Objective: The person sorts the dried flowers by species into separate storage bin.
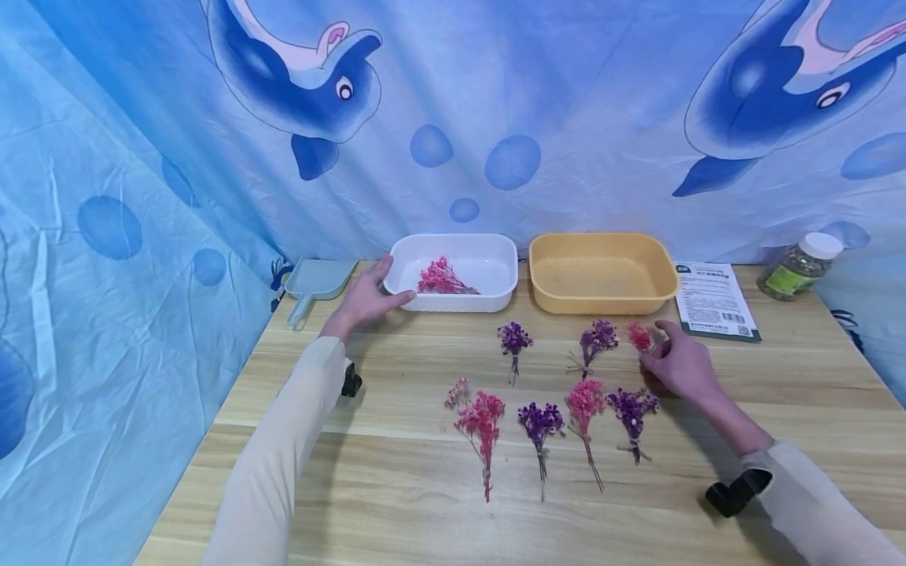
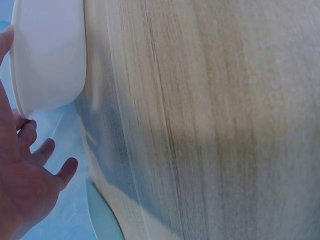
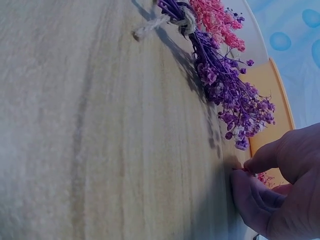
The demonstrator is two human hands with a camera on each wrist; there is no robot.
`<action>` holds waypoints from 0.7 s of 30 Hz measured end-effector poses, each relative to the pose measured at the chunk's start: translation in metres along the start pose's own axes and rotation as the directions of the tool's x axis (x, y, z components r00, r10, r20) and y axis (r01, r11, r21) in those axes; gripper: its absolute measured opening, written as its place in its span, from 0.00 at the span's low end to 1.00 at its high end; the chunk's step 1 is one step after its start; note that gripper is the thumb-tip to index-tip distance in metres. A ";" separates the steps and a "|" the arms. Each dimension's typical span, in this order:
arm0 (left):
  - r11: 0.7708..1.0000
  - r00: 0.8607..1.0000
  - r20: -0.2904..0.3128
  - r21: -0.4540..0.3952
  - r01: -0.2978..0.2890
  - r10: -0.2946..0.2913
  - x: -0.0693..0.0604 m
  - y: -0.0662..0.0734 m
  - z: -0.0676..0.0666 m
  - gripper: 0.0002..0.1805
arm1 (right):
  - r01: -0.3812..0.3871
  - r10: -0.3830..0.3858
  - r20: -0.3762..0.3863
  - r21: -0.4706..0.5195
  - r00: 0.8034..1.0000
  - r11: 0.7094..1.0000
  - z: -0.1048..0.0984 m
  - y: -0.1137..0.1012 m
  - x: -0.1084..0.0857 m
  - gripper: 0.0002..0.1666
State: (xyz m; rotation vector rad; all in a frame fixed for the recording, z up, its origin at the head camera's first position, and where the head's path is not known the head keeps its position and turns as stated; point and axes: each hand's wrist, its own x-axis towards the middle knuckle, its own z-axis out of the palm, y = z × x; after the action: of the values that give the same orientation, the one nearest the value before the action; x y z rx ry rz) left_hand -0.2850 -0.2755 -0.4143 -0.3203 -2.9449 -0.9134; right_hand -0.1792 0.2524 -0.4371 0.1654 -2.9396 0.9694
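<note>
At the left end of a white plastic basin (image 1: pixel 463 302), my left hand (image 1: pixel 364 299) holds the rim, thumb along the front and fingers at the side. The left wrist view shows other fingers (image 2: pixel 66 173) standing off the basin's wall (image 2: pixel 50 55). A pink dried-flower bunch (image 1: pixel 440 277) lies inside the basin. My right hand (image 1: pixel 683 363) pinches the stem of a small pink dried-flower bunch (image 1: pixel 638 336) between thumb and fingertips, just above the table. Close to that hand lie purple bunches (image 1: pixel 598 338) (image 3: pixel 235 105), tied with twine.
A yellow basin (image 1: pixel 602 304) stands right of the white one. Pink bunches (image 1: pixel 481 420) and purple ones (image 1: pixel 541 424) lie across the wooden table (image 1: pixel 396 487). A blue dustpan (image 1: pixel 318 279) sits back left; a printed packet (image 1: pixel 718 303) and a lidded jar (image 1: pixel 800 267) stand back right.
</note>
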 end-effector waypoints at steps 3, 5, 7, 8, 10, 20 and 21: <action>1.000 1.000 0.000 -0.004 0.003 -0.003 0.000 0.000 0.000 0.57 | 0.001 -0.001 0.004 0.003 1.000 1.000 0.000 0.000 0.001 0.42; 1.000 1.000 0.000 -0.008 0.004 -0.004 0.000 -0.001 -0.001 0.57 | 0.004 -0.004 0.007 0.004 1.000 1.000 0.000 0.001 0.001 0.42; 1.000 1.000 0.002 -0.004 0.004 -0.004 0.000 -0.001 -0.001 0.57 | 0.015 -0.015 0.005 0.007 1.000 1.000 -0.001 0.001 0.000 0.41; 1.000 1.000 0.002 -0.002 0.004 -0.004 0.000 -0.001 -0.001 0.57 | 0.021 -0.021 0.004 0.009 1.000 1.000 -0.001 0.001 0.000 0.41; 1.000 1.000 0.003 0.005 0.000 0.000 0.001 -0.001 -0.001 0.57 | 0.034 -0.034 -0.001 0.015 0.999 0.999 -0.002 0.002 -0.001 0.41; 1.000 1.000 0.000 0.005 -0.002 0.002 0.001 -0.001 0.000 0.57 | 0.082 -0.081 -0.022 0.031 0.996 0.996 -0.010 -0.001 -0.008 0.41; 1.000 1.000 0.000 0.005 -0.002 0.002 0.001 -0.001 0.000 0.57 | 0.091 -0.090 -0.022 0.033 0.996 0.995 -0.011 -0.002 -0.008 0.41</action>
State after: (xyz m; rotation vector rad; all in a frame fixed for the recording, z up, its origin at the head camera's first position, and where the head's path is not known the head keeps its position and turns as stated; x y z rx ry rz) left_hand -0.2860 -0.2761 -0.4148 -0.3230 -2.9455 -0.9061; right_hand -0.1707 0.2581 -0.4273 0.2851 -2.8700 1.0027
